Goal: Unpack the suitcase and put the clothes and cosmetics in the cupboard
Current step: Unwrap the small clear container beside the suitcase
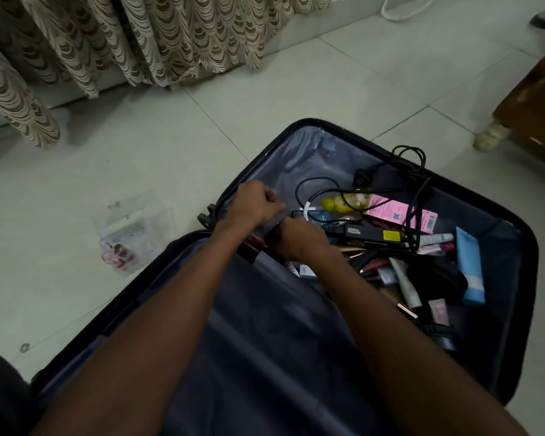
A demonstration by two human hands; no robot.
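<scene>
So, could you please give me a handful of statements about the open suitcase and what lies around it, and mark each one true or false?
1. The suitcase lies open on a tiled floor. True.
2. A blue tube lies among the cosmetics in the far half. True.
3. The clear plastic case sits inside the suitcase. False: it lies on the floor, to the suitcase's left.
4. Both hands, the left hand and the right hand, work close together near the hinge. True.
5. The pink box lies on the floor by the curtain. False: it lies in the suitcase, under a black cable.
</scene>
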